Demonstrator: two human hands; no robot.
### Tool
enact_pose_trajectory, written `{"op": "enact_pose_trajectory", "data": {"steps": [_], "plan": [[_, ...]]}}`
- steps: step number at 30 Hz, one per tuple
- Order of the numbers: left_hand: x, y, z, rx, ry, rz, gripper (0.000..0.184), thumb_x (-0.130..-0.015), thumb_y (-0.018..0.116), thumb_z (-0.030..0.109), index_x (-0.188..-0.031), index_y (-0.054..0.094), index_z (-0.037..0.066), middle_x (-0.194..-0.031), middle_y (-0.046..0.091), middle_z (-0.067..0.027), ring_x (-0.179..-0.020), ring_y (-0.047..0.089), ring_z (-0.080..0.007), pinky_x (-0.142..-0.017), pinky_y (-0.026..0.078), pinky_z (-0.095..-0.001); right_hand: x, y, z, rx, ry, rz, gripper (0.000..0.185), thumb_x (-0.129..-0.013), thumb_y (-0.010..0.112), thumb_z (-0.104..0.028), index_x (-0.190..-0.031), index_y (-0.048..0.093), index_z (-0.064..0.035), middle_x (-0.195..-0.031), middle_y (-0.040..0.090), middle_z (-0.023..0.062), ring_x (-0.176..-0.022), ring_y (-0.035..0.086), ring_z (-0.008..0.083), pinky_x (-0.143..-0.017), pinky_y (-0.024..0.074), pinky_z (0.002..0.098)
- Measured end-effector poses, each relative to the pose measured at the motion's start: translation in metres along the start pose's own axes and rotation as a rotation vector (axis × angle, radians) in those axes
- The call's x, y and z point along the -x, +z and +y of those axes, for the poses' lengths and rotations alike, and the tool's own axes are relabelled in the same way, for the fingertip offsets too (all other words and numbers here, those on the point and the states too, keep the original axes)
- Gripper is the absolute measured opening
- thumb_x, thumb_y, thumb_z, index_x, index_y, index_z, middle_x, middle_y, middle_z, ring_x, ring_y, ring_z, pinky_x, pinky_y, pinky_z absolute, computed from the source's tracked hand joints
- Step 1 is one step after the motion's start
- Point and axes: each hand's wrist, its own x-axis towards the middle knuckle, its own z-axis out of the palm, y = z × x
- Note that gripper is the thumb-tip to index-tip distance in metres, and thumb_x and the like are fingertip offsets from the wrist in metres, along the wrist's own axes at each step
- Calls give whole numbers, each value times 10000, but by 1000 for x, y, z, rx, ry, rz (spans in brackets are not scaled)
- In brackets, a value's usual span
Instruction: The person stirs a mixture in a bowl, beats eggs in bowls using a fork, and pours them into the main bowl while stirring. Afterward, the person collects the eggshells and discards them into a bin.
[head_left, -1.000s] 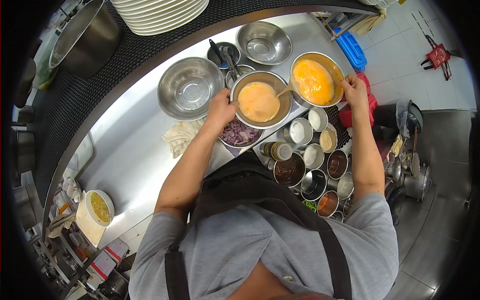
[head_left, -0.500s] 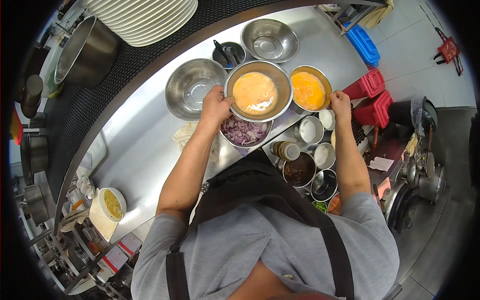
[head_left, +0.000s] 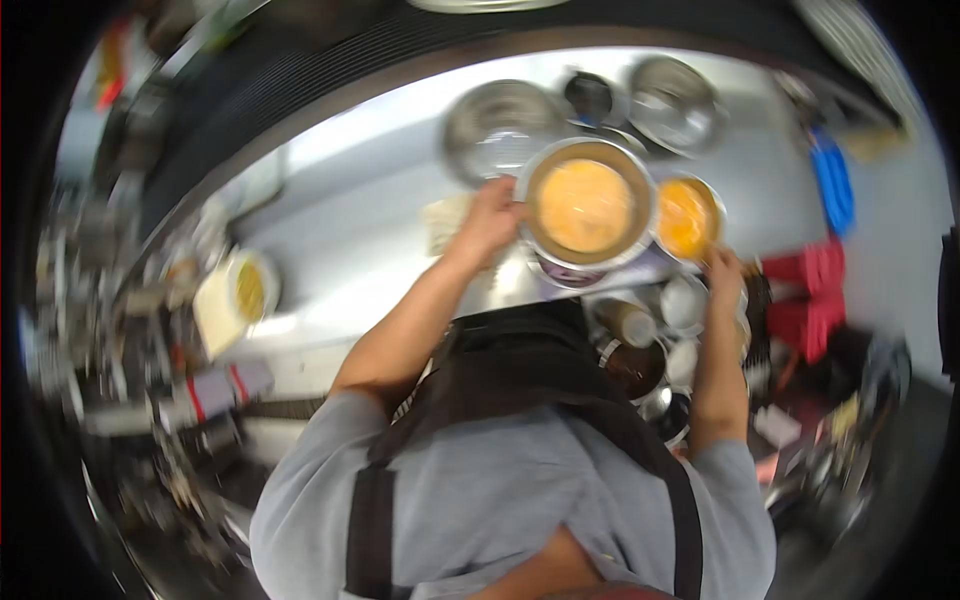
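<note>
My left hand (head_left: 492, 218) grips the rim of a steel bowl (head_left: 644, 208) by its left side. Inside it is a pale orange liquid (head_left: 585, 205) that looks like beaten egg. My right hand (head_left: 723, 268) is closed at the near right rim of a smaller steel bowl (head_left: 714, 212), which holds a deeper yellow-orange egg mixture (head_left: 683, 220). The two bowls sit side by side, the left one higher and overlapping the other's edge. Beneath the left bowl, a bowl of sliced purple onion (head_left: 565, 276) is mostly hidden. Motion blurs the fingers' detail.
Two perforated steel bowls, one at left (head_left: 505, 130) and one at right (head_left: 678, 105), stand at the back of the steel counter (head_left: 350, 230). Several small containers, including a steel pot (head_left: 684, 303), crowd the near right. A white bowl (head_left: 265, 283) stands far left; red bins (head_left: 805, 300) are at right.
The view has swung and blurred, so the counter sits lower and further right. The left bowl now covers more of the onion bowl. Both hands keep hold of their bowls.
</note>
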Motion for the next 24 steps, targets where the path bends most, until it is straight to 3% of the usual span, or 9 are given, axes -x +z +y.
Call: {"op": "enact_pose_trajectory", "data": {"steps": [1, 2, 4, 9, 11, 16, 17, 19, 24], "plan": [[9, -12, -4, -31, -13, 65, 319, -781, 638, 68, -1090, 569, 27, -764, 591, -37, -630, 498, -95, -501, 371, -256, -30, -6, 57, 12, -33, -115, 330, -864, 646, -289, -979, 670, 19, -886, 675, 116, -761, 630, 178, -665, 500, 287], [21, -26, -6, 0, -30, 111, 298, -786, 633, 64, -1077, 575, 31, -764, 597, -47, -640, 503, -104, -516, 384, -267, -27, -7, 50, -194, 95, -97, 336, -883, 647, -272, -1028, 647, 31, -937, 670, 121, -798, 638, 184, -705, 530, 285], [42, -60, -21, 50, -53, 257, 278, -791, 629, 61, -1063, 581, 34, -764, 602, -56, -649, 508, -114, -530, 396, -279, -49, -25, 71, -93, -20, -160, 406, -921, 628, -281, -1173, 597, 36, -1089, 649, 153, -891, 658, 222, -759, 563, 322], [93, -128, -65, -40, -101, 456, 257, -804, 620, 45, -1057, 577, 20, -725, 615, -71, -634, 521, -120, -529, 403, -291, 29, -17, -60, 62, -333, 267, 346, -934, 615, -281, -1061, 645, 40, -983, 671, 157, -801, 643, 187, -687, 515, 299], [109, -155, -90, -8, -87, 535, 247, -799, 625, 43, -1040, 584, 9, -724, 621, -74, -616, 527, -130, -530, 413, -291, 43, -1, -86, 15, -445, 266, 293, -943, 612, -210, -1085, 615, 47, -930, 649, 123, -739, 619, 169, -599, 506, 281], [142, -226, -151, -161, -138, 786, 261, -800, 615, 50, -1051, 585, -14, -754, 656, -129, -615, 587, -173, -551, 461, -317, 121, 83, -147, -281, -585, -216, 229, -949, 581, -115, -1120, 594, 37, -916, 641, 98, -704, 589, 130, -617, 481, 242], [145, -238, -161, -148, -130, 791, 261, -800, 615, 50, -1051, 585, -14, -754, 656, -129, -615, 587, -173, -551, 461, -317, 138, 105, -154, -216, -729, -361, 209, -940, 579, -78, -1114, 599, 36, -926, 646, 100, -730, 604, 125, -637, 487, 229], [152, -264, -181, -202, -172, 825, 268, -800, 607, 57, -1054, 580, -22, -746, 659, -148, -612, 616, -197, -561, 483, -338, 201, 159, -187, -213, -602, -632, 200, -904, 613, -51, -1085, 625, 34, -931, 660, 94, -751, 635, 136, -650, 505, 232], [151, -318, -216, -209, -133, 781, 294, -803, 613, 158, -1041, 582, -11, -736, 656, -215, -698, 678, -312, -644, 538, -371, 360, 293, -295, 7, -1017, -1073, 149, -850, 670, -83, -973, 664, 1, -838, 671, 115, -694, 655, 194, -608, 499, 280]]}}
